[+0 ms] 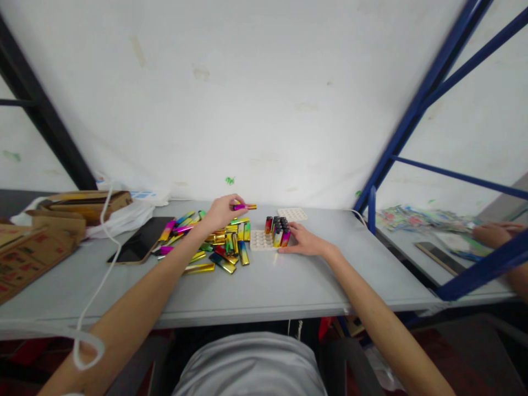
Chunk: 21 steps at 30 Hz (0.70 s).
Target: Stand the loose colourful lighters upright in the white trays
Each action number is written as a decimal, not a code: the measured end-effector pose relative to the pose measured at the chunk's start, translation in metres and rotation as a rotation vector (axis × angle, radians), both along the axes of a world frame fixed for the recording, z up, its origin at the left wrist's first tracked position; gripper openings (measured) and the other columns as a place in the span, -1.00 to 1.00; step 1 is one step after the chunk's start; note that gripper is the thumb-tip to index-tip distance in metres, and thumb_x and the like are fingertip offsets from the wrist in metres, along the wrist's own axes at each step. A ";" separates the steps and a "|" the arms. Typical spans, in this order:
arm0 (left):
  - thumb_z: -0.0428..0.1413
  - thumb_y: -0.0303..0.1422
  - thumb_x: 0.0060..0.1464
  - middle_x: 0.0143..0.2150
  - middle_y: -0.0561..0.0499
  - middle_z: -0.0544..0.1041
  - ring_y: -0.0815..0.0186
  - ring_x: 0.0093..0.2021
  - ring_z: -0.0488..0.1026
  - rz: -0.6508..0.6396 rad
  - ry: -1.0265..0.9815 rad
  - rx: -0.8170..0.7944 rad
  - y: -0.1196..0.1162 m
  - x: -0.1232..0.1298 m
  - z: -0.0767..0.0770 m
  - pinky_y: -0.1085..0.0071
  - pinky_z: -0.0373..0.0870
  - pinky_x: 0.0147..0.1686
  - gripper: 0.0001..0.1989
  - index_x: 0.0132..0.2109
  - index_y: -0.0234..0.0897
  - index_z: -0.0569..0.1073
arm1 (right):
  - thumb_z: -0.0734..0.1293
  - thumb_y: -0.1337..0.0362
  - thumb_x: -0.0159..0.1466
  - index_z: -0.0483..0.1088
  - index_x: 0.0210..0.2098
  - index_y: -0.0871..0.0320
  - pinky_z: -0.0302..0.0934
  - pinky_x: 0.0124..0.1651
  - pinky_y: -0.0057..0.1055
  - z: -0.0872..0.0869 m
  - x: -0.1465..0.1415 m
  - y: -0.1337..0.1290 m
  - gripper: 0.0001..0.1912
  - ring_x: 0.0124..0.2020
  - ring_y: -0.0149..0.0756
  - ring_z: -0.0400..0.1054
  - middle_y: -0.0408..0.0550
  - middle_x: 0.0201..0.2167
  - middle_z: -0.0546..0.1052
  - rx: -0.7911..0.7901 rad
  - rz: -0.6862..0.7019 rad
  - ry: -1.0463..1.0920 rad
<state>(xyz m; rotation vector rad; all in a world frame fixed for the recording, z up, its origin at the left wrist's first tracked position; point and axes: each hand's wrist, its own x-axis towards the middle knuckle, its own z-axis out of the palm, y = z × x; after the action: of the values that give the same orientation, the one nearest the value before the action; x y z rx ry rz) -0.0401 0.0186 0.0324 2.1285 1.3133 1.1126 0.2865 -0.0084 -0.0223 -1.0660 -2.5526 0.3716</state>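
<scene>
Pinched in the fingers of my left hand (225, 210) is a shiny purple-and-gold lighter (245, 207), raised over a loose pile of metallic lighters (225, 266). Right of the pile lies a cream tray with round holes (259, 240). Several lighters with black tops (282, 231) stand upright in its right part, while holes show on its left side. My right hand (306, 241) rests against the right side of these upright lighters, thumb and fingers apart around the tray's end. Whether it grips the tray is hard to see.
Behind stands a second cream holed tray (292, 214). A dark phone (142, 240) lies left of the pile, near a torn cardboard box (39, 247) and a white cable (101, 231). At right, beyond a blue metal frame (396, 137), another person's hand (493, 234) is over a neighbouring table.
</scene>
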 end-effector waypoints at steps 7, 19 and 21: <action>0.38 -0.14 -0.07 -0.28 -0.08 0.61 0.43 -0.45 0.39 -0.164 -0.600 -0.233 -0.016 0.022 0.012 0.44 0.35 -0.41 -0.60 -0.20 -0.37 0.56 | 0.42 -0.28 0.19 0.36 0.26 0.23 0.12 0.37 0.08 0.001 0.000 0.000 -0.13 0.28 0.15 0.25 0.27 0.26 0.36 0.002 0.018 0.017; 0.24 -0.12 0.14 -0.40 0.09 0.46 0.39 -0.46 0.45 -0.307 -0.548 -0.442 -0.026 0.043 -0.003 0.37 0.49 -0.38 -0.62 -0.05 -0.28 0.42 | 0.42 -0.27 0.20 0.35 0.27 0.23 0.10 0.39 0.06 0.002 -0.001 -0.001 -0.13 0.29 0.13 0.25 0.27 0.28 0.34 -0.002 0.018 0.007; 0.23 -0.11 0.12 -0.47 0.16 0.33 0.44 -0.54 0.32 -0.325 -0.541 -0.455 -0.028 0.048 -0.006 0.42 0.43 -0.49 -0.63 -0.08 -0.28 0.43 | 0.42 -0.27 0.20 0.36 0.26 0.24 0.11 0.39 0.07 0.002 -0.001 -0.001 -0.13 0.29 0.14 0.25 0.28 0.27 0.34 -0.002 0.021 0.007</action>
<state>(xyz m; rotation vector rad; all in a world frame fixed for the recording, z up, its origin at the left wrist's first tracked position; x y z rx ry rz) 0.0080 -0.0092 0.0266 1.4964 0.8299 1.0291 0.2857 -0.0094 -0.0202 -1.0379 -2.5592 0.3824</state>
